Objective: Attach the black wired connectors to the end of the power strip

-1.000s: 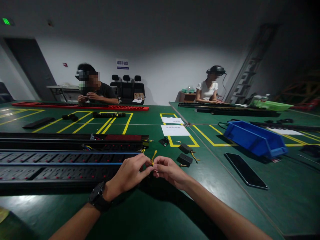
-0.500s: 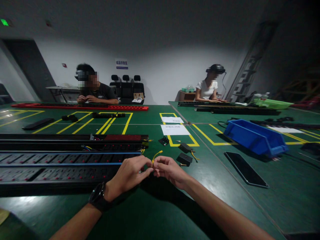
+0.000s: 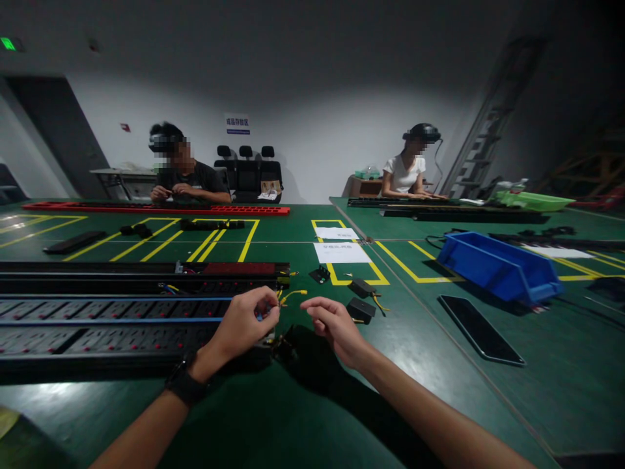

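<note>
My left hand (image 3: 250,318) is closed at the right end of the nearest black power strips, its thumb and fingertips pinched on a thin yellow wire (image 3: 293,294). The wire's yellow end points right, towards my other hand. A small gap away, my right hand (image 3: 336,327) hovers over the table with its index finger stretched out and the other fingers loosely bent; nothing shows in it. Below and between the hands, small dark parts (image 3: 284,345) stick out at the strip's end. Black power strips (image 3: 122,335) with sockets and red switches lie under and left of my left hand.
Two small black boxes (image 3: 361,310) with yellow wires lie beyond my right hand, near a black bracket (image 3: 320,275). A tablet (image 3: 481,329) and a blue bin (image 3: 498,270) are to the right. Two people sit across the green table (image 3: 390,404).
My hands have parted. The left moved slightly left and down with the yellow wire, while the right let go of it and stayed nearly in place.
</note>
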### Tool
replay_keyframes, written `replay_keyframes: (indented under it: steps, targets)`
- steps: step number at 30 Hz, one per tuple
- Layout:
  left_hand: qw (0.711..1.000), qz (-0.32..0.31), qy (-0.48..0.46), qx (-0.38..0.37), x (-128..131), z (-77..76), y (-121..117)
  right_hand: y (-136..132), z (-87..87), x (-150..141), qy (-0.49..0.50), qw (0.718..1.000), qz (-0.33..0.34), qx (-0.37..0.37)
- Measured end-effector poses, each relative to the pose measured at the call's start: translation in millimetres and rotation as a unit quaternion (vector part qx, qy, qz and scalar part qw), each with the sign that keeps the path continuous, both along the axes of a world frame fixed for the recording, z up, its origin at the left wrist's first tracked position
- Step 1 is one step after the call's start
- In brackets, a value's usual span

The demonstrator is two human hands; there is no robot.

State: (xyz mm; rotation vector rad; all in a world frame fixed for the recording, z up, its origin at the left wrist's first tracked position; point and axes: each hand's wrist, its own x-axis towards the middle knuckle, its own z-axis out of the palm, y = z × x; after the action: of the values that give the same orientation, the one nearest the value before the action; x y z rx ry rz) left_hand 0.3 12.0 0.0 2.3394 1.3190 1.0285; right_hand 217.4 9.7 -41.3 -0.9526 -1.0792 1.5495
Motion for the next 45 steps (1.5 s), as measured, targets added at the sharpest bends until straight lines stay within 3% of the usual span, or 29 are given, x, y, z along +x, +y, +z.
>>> replay_keyframes:
  steps: [5, 12, 34, 40, 45]
  targets:
    - [0.997, 0.054, 0.020, -0.050, -11, -0.5, 12, 12, -11.3, 6, -0.023, 0.997, -0.070, -0.027]
    - [0.992, 0.068, 0.087, -0.066, -13, -11.6, 19, 13, -12.5, 2, -0.069, 0.996, -0.057, -0.012]
    - [0.967, 0.145, 0.192, -0.086, -2, -5.6, 16, 14, -24.0, -3, -0.181, 0.979, -0.059, 0.078]
    - [0.961, 0.126, 0.237, -0.062, 0, -5.9, 17, 15, -26.1, -4, -0.199, 0.973, -0.054, 0.106]
    - [0.966, 0.074, 0.244, -0.039, 1, -9.7, 17, 17, -30.5, -5, -0.212, 0.968, -0.050, 0.122]
